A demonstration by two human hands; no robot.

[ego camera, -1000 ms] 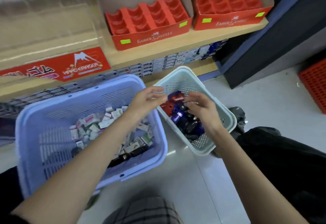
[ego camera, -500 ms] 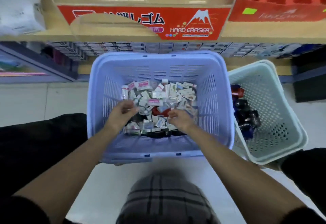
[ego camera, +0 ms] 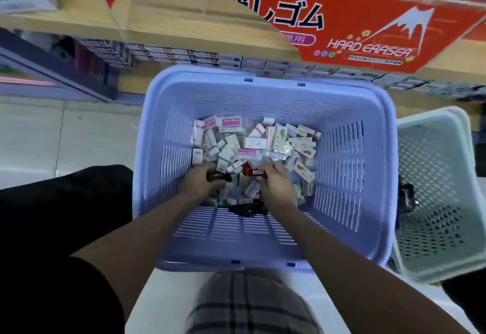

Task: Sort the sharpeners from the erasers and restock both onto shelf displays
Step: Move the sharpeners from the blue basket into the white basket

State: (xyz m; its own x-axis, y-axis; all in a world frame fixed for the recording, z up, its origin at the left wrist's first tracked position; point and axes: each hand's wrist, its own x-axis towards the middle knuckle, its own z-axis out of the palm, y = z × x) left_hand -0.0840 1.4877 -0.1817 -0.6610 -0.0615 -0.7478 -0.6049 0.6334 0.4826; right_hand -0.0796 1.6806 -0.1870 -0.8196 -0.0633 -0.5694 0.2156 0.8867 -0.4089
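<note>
The left hand (ego camera: 202, 181) is curled round a dark sharpener (ego camera: 218, 176), held at the near left of the pile. The right hand (ego camera: 276, 185) has its fingers bent down onto a red sharpener (ego camera: 249, 171); whether they grip it cannot be told. Both hands are deep in the lavender basket (ego camera: 339, 165), among boxed erasers (ego camera: 252, 140). A second ago they were over the pale green basket (ego camera: 441, 176) to the right; half a second ago the left hand held nothing.

The lavender basket is slotted plastic with a rounded rim; the green one is perforated and holds more dark sharpeners (ego camera: 406, 197). The erasers are small, glossy, rectangular cartons. On the far wooden shelf (ego camera: 65, 15) stands a red cardboard "Hard Eraser" display box (ego camera: 368, 31).
</note>
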